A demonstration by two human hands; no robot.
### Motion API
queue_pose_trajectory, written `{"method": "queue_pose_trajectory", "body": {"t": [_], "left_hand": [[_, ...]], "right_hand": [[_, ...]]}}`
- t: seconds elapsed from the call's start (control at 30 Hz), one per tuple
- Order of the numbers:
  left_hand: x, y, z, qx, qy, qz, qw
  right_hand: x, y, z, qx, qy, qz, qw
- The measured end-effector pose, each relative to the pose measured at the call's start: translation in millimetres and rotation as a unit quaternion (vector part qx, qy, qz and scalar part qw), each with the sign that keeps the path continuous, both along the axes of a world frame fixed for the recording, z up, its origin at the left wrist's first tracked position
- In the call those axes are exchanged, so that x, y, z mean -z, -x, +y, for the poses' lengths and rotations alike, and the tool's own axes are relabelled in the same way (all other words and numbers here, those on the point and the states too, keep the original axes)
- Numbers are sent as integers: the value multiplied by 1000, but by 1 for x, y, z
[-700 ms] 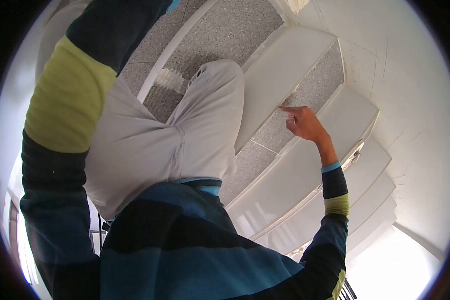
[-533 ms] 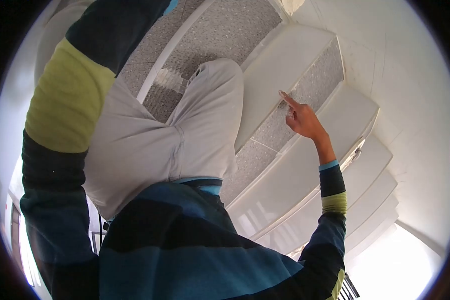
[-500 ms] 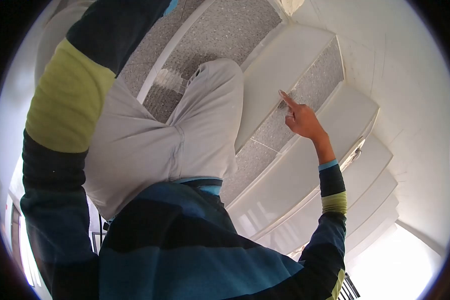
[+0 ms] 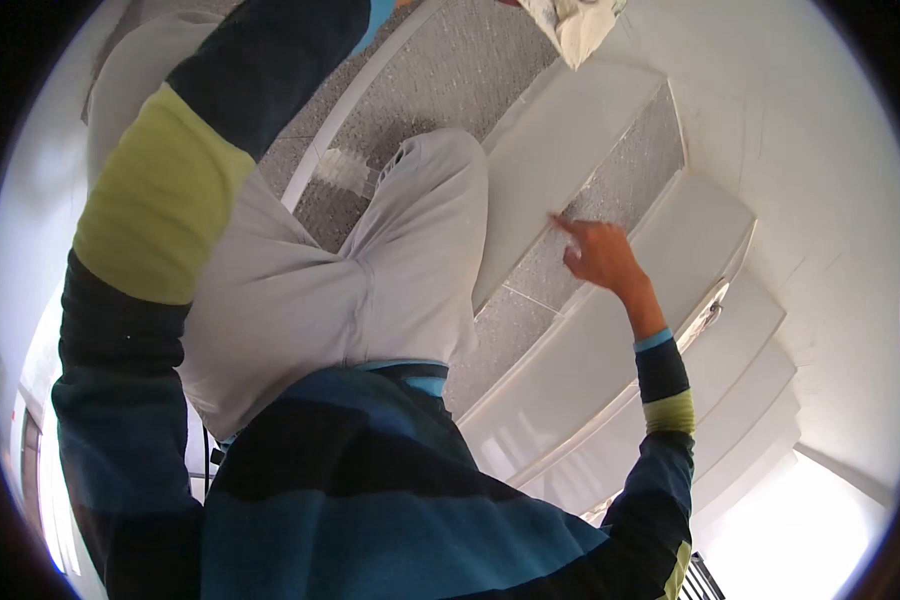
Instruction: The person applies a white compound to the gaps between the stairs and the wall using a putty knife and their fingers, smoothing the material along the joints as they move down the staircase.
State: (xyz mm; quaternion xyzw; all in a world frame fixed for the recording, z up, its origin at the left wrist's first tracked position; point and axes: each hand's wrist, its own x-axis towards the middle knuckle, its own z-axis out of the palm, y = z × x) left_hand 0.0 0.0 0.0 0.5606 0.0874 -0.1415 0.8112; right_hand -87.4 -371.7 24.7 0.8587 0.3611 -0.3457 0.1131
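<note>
Staircase, seen through a round, darkened lens edge: smooth, pale, slightly glossy panels alternate with speckled grey stone bands, fanning out above, below and to the right of the right hand. Plain off-white wall, to the right of that hand, marked by thin scratch-like lines. Striped sweater, soft fabric in dark navy, teal and yellow-green, below and to the left of the hand. Pale grey trousers, creased cloth, left of the hand; the feet are hidden or cut off. Light-coloured board, angular, carrying a creamy, lumpy paste, above the right hand and cropped by the upper border. Right hand, bare and holding nothing: index finger extended, thumb apart from it, remaining fingers curled. The fingertip lies at the panel edge, where pale panel meets speckled stone; whether it presses there is hard to make out. Left hand, almost wholly cut off at the top; its shape and any grip cannot be told. The board is the nearest object to it.
</note>
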Motion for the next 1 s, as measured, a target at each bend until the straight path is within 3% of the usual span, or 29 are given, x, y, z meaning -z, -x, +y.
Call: {"method": "queue_pose_trajectory", "body": {"t": [0.07,0.1,0.17,0.2,0.27,0.37,0.43,0.8,0.87,0.9,0.97,1.0], "left_hand": [[1,0,-2,8,15,0,1000],[0,1,-3,12,14,11,1000],[1,0,-7,36,-3,19,999],[3,0,-11,58,-18,33,998],[19,-2,-27,74,-9,40,996],[12,17,-36,91,-12,18,996],[7,21,-40,115,41,45,991],[6,28,-42,129,88,52,986],[7,30,-45,63,69,45,995],[12,25,-46,53,95,73,991],[19,14,-36,56,124,77,988],[20,11,-31,53,142,69,986]], "right_hand": [[-13,7,5,48,-59,168,983],[-22,8,12,49,-60,164,983],[-44,8,36,199,-114,187,955],[-53,10,48,198,-121,180,956],[-68,11,68,258,-271,54,926],[-76,8,88,231,-379,2,896],[-80,4,102,232,-388,0,892],[-71,-18,111,177,-346,16,921],[-70,-19,98,297,-440,193,825],[-69,-17,89,307,-431,197,825],[-62,-10,67,447,-512,444,584],[-59,-3,53,457,-504,446,582]]}}
